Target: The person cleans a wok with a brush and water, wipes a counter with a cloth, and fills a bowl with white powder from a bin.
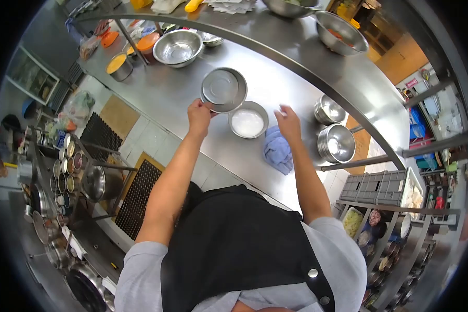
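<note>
My left hand (pixel 198 117) grips the near rim of a round, grey metal pot (pixel 221 88), which is tilted so that its inside faces me. Just below and to the right of it, a second metal pot (pixel 248 120) with white contents rests on the steel table; whether the white is liquid or powder I cannot make out. My right hand (pixel 288 122) hovers to the right of this pot, fingers apart and holding nothing. A crumpled blue cloth (pixel 278 150) lies on the table beside my right wrist.
Two stacks of metal bowls (pixel 336 143) stand at the table's right end. Toward the left are a large steel bowl (pixel 178 48) and a pot with yellow contents (pixel 119 66). A raised steel shelf (pixel 296 44) crosses above the table's far side, carrying more bowls (pixel 342 33).
</note>
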### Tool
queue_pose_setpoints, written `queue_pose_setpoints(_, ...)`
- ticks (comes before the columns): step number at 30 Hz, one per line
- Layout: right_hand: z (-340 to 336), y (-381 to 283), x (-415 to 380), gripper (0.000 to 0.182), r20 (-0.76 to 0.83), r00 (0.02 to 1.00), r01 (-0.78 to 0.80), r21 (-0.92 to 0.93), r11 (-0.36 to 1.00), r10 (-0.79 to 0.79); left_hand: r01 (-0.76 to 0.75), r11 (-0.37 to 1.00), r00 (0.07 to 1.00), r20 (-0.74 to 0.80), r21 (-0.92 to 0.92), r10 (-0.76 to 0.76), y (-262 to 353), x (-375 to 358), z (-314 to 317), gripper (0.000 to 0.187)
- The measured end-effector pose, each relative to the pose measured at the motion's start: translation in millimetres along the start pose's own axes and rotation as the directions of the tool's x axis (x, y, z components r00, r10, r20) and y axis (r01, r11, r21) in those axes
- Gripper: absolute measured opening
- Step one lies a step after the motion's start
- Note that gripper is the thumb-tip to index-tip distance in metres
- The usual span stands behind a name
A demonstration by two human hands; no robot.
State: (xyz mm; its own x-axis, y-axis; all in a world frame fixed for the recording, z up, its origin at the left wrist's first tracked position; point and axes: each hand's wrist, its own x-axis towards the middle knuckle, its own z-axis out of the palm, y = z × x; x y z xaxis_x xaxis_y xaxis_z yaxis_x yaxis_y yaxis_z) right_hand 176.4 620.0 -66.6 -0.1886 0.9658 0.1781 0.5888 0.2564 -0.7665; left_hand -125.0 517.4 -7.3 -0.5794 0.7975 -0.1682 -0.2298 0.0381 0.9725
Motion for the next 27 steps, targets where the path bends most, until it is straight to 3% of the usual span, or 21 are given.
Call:
queue_pose_setpoints(1,8,29,-27,0.058,-0.037,0.999,0.028,-0.140,0.990,-0.033,0.026,0.998,0.999,-0.027,-0.058,-0.027,1,10,-14,0.002)
queue_pose_setpoints(3,24,61,-103,0.064,0.081,0.982,0.190,-0.500,0.845,-0.173,0.064,0.991,0.994,-0.076,-0.118,-0.073,3,10,-53,0.005)
queue_pose_setpoints(5,34,60,-161,0.073,0.191,0.964,0.265,-0.589,0.763,-0.187,0.053,0.979,0.983,-0.164,-0.198,-0.086,15,0,-94,0.008)
queue_pose_setpoints(8,53,19,-203,0.081,0.361,0.924,0.308,-0.518,0.798,-0.122,0.037,0.967,0.964,-0.245,-0.252,-0.101,2,-36,-176,0.019)
queue_pose_setpoints(11,91,-37,-194,0.088,0.437,0.894,0.331,-0.499,0.801,-0.097,0.065,0.953,0.915,-0.364,-0.295,-0.175,-34,-88,-253,0.030)
queue_pose_setpoints(13,130,-66,-173,0.093,0.487,0.866,0.365,-0.456,0.812,-0.115,0.100,0.935,0.858,-0.446,-0.340,-0.254,-60,-126,-297,0.033)
queue_pose_setpoints(15,178,-93,-141,0.093,0.514,0.825,0.457,-0.364,0.812,-0.235,0.187,0.915,0.813,-0.467,-0.357,-0.348,-80,-162,-334,0.034)
queue_pose_setpoints(17,242,-105,-95,0.091,0.399,0.877,0.428,-0.396,0.812,-0.267,0.206,0.891,0.758,-0.510,-0.404,-0.407,-80,-190,-352,0.035)
queue_pose_setpoints(19,293,-156,-42,0.080,0.148,0.976,0.212,-0.475,0.854,-0.160,0.219,0.890,0.724,-0.545,-0.401,-0.424,-77,-204,-367,0.036)
queue_pose_setpoints(21,352,-192,-8,0.072,0.126,0.979,0.202,-0.514,0.834,-0.160,0.240,0.886,0.704,-0.557,-0.397,-0.441,-71,-209,-382,0.036)
queue_pose_setpoints(23,391,-229,2,0.063,0.438,0.855,0.455,-0.376,0.807,-0.278,0.281,0.888,0.668,-0.591,-0.364,-0.453,-64,-199,-394,0.037)
queue_pose_setpoints(25,431,-231,16,0.058,0.541,0.610,0.745,-0.140,0.653,-0.580,0.320,0.887,0.685,-0.566,-0.333,-0.459,-55,-184,-407,0.036)
queue_pose_setpoints(27,429,-216,53,0.059,0.602,0.587,0.731,-0.107,0.674,-0.542,0.355,0.883,0.690,-0.550,-0.309,-0.470,-58,-174,-426,0.036)
